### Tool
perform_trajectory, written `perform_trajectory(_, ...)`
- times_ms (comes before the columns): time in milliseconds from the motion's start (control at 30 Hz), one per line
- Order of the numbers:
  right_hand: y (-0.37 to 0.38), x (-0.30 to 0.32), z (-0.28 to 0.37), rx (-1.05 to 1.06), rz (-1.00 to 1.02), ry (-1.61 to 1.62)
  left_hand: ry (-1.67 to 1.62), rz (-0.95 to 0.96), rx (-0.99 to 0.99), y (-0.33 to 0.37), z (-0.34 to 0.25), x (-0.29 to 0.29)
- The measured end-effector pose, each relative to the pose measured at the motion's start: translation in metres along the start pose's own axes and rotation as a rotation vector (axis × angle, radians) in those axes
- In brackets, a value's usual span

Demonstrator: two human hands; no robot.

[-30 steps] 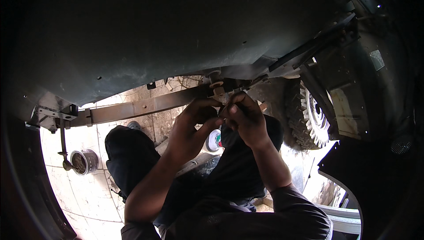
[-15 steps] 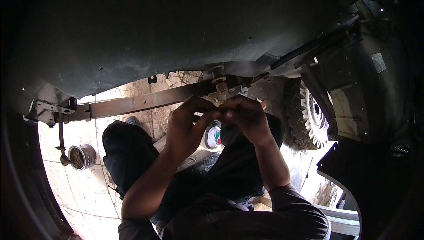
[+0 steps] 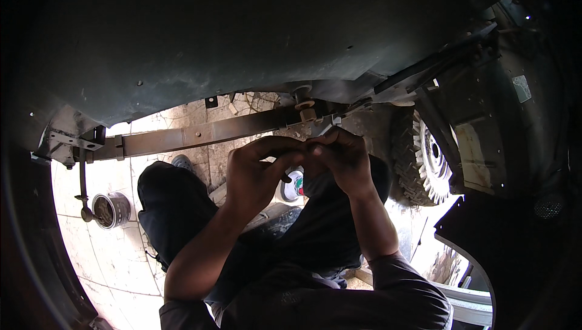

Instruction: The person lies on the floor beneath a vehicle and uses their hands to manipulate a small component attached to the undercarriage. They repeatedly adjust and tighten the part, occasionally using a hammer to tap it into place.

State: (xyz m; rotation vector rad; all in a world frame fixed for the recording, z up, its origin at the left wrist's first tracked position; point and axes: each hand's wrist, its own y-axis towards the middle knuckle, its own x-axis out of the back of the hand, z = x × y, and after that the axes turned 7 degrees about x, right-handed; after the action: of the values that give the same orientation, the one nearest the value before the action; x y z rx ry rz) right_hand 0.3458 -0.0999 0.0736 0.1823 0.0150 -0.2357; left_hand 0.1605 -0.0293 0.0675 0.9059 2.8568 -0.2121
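Observation:
My left hand (image 3: 259, 171) and my right hand (image 3: 341, 159) meet in front of me, fingertips bent and pressed together at one spot. Whatever lies between them is too small or too hidden to name. Just beyond the fingers runs a rusty leaf spring (image 3: 200, 136) under a vehicle, with a bolt and bushing (image 3: 306, 110) hanging above it. Below the hands, between my legs, shows a white round container (image 3: 293, 185) with coloured marks, partly covered by my left hand and my leg.
A dark body panel (image 3: 242, 45) hangs low overhead. At the left, a metal can (image 3: 111, 210) stands on the tiled floor (image 3: 115, 269) beside a hanging rod (image 3: 83, 184). On the right are a knobby tyre (image 3: 406, 160) and a dark inner panel (image 3: 485, 142).
My fingers have shifted slightly against each other, and the left hand's lower fingers have curled further. Both hands stay together in nearly the same place.

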Motion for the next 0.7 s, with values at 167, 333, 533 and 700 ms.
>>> perform_trajectory(167, 0.000, -0.001, -0.001, 0.020, 0.000, -0.012, -0.032, -0.042, 0.008, 0.000, -0.001, -0.001)
perform_trajectory(333, -0.001, 0.000, -0.002, 0.026, -0.003, -0.028, -0.054, -0.021, 0.034, -0.001, -0.002, 0.001)
perform_trajectory(533, -0.002, 0.000, -0.002, 0.014, -0.027, 0.017, -0.104, 0.063, 0.065, 0.000, -0.003, 0.003)
perform_trajectory(700, 0.002, -0.023, 0.007, 0.194, -0.168, 0.056, -0.204, 0.084, 0.084, -0.001, 0.004, 0.001)
